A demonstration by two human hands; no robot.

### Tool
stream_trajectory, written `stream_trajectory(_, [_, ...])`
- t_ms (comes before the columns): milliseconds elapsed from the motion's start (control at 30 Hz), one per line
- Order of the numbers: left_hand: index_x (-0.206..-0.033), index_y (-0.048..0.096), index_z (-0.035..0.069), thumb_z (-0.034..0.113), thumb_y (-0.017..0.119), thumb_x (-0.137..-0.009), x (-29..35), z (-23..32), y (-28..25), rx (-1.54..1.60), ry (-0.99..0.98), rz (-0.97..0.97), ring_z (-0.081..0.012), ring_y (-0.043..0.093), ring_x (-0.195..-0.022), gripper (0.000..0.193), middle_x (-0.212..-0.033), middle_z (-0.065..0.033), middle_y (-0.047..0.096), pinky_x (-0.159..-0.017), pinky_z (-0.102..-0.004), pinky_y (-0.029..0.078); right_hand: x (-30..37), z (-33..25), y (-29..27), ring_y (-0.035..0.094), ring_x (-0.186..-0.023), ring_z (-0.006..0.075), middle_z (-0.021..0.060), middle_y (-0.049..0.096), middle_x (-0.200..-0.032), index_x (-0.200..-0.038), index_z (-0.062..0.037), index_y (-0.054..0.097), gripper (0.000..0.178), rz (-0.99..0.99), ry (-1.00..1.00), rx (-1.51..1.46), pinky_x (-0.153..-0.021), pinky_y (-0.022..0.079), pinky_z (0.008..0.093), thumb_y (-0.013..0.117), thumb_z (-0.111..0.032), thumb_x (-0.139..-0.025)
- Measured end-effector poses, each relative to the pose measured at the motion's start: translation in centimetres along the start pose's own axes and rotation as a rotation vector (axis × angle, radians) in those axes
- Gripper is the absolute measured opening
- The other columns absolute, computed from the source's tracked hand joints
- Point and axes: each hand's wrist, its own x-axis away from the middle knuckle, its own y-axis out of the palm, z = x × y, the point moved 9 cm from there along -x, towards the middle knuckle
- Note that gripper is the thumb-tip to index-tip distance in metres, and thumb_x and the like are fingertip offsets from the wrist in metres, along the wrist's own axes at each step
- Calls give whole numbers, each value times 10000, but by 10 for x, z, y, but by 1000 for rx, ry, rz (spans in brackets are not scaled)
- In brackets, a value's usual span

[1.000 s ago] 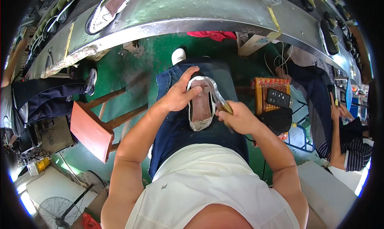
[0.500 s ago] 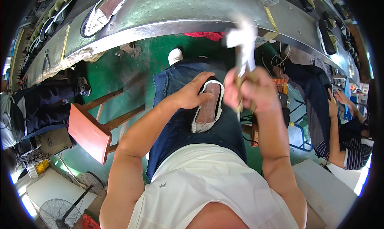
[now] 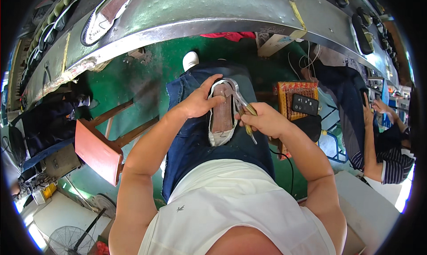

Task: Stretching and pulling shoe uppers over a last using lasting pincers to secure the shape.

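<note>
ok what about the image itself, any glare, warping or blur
Head view: bright glare on the metal bench toward the right; same view, the bench's front edge bows and the corners go black; also in the head view, the shoe and right hand look fairly sharp.

A head-worn camera (wide fisheye, edges bending) looks down from above and behind the left grip [image 3: 200, 104] and right grip [image 3: 268, 120], taking in the surface [image 3: 200, 8] beyond both.

We see the shoe [image 3: 222, 117] partly hidden by the left hand [image 3: 201, 102], the pincers [image 3: 236, 93] partly by the right hand [image 3: 267, 119], and a fan [image 3: 67, 238] (lower left) cropped by the lower edge.
</note>
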Motion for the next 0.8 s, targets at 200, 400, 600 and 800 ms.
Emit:
stream_trajectory(200, [-1558,305,128,88,668,-955,-13,-21,-5,60,-84,-34,-179,511,-1231,705,-1359,-99,544,-1085,-331,401,-26,4,-14,665,-692,214,120,673,-766,-985,0,649,232,100,26,373,-671,518,370,628,-229,-957])
stream_trajectory(400, [-1541,355,155,46,687,-926,-29,-36,-13,529,-96,-72,-161,535,-1204,707,-1333,-67,554,-1060,-345,449,-45,-6,-18,672,-763,371,204,678,-793,-952,25,624,230,394,-342,592,-731,514,442,608,-204,-944])
stream_trajectory(600, [-1527,408,126,238,576,-1021,-29,-41,-5,304,-232,193,-178,569,-1149,545,-1288,-90,596,-999,-341,461,-33,11,-30,663,-761,322,193,659,-781,-956,12,635,230,144,-96,557,-733,510,400,636,-216,-928])
stream_trajectory(800, [-1528,321,-3,78,716,-851,28,66,4,-191,257,291,-352,469,-1384,788,-1467,-251,470,-1139,-389,377,40,-22,-43,610,-780,173,100,685,-888,-1079,-13,634,204,335,-512,172,-767,506,345,628,-188,-976])
